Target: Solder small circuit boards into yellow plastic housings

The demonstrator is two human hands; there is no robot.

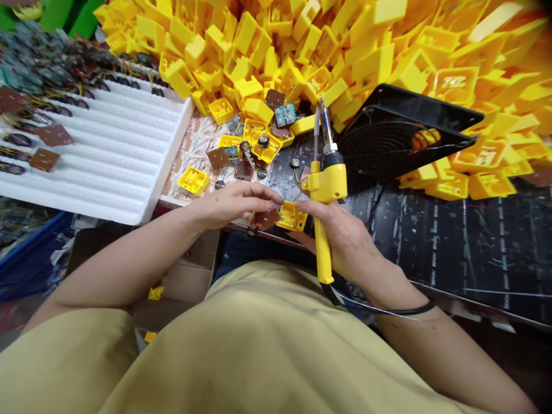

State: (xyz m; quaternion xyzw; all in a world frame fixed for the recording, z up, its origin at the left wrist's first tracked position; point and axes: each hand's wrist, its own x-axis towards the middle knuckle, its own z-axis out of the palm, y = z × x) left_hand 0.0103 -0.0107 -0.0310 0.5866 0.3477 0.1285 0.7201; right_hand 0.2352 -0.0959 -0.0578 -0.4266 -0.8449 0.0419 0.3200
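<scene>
My left hand [239, 204] is closed on a brown circuit board [266, 219] just over the table's front edge. Touching or close beside the board is a small yellow plastic housing [292, 216], its hollow side up. My right hand [340, 233] grips a yellow soldering gun [326, 184], its metal tip pointing away from me toward the pile. Fingertips of the right hand also reach the housing's right side. A black cable runs from the gun's handle past my right wrist. Another open yellow housing [194, 181] lies beyond my left hand, near a small round speaker [219, 184].
Yellow housings [250, 40] are heaped across the back. A black fan [388, 135] stands at the right on the dark table surface [483, 247]. At left, a white ribbed foam tray [125, 144] carries wired boards and speakers. Loose boards and housings [263, 144] lie mid-table.
</scene>
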